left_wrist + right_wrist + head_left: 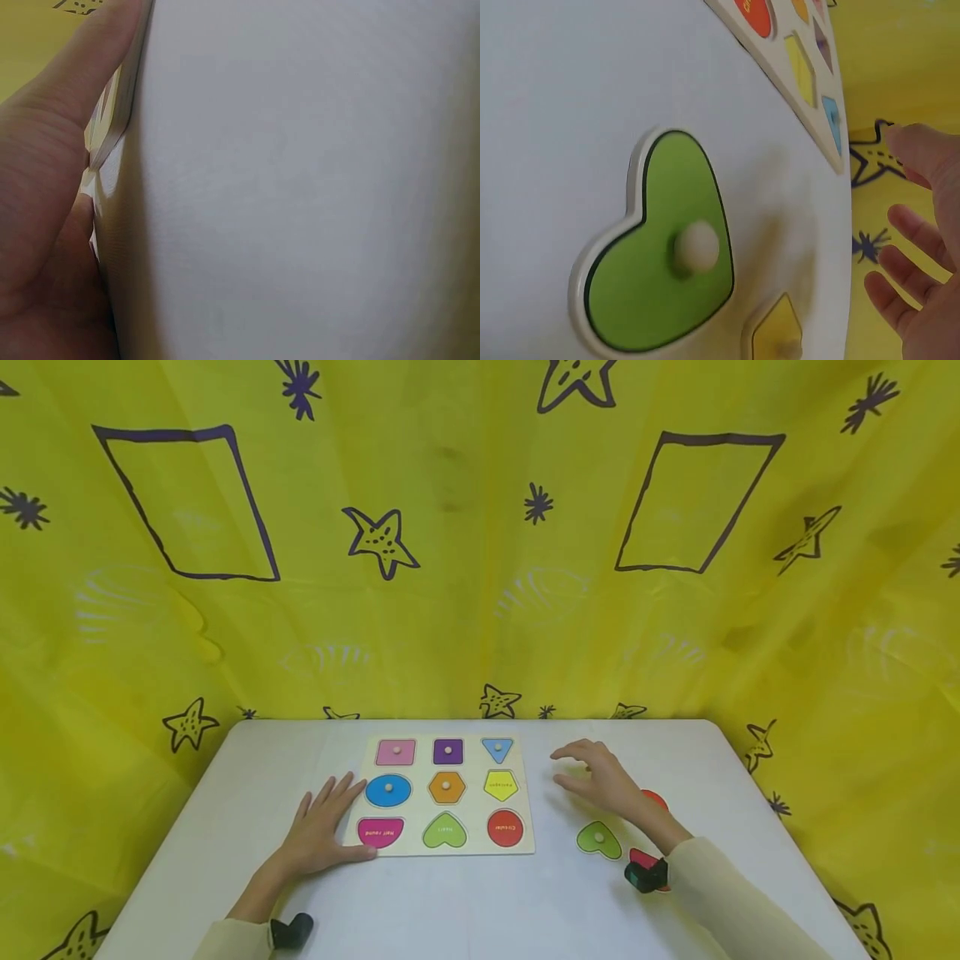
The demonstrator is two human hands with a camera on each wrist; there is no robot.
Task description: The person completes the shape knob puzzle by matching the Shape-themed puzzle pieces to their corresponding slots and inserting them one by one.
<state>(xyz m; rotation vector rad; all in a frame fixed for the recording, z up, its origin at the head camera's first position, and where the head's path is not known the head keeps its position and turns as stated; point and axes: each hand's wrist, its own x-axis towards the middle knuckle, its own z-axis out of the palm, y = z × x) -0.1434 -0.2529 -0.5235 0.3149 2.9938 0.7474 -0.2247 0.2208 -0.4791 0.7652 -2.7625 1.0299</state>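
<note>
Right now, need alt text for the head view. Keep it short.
A person's left hand rests at the left edge of a nine-shape puzzle board while the empty right hand hovers right of it, over a white table. Knobbed pieces fill five slots; a loose green heart lies beside the right forearm. Behind hangs a patterned yellow curtain.

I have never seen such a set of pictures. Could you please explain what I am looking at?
There is no robot: these are one person's bare hands. The wide picture comes from a camera on the head; the close ones, from cameras on the wrists. On the white table lies a shape-puzzle board, with five knobbed pieces in and four recesses unfilled. To its right lie loose pieces: a green heart, a yellow piece, a red one and a pinkish-red one, both partly hidden. The left hand rests at the board's left edge. The right hand hovers beside it; I see nothing held.
</note>
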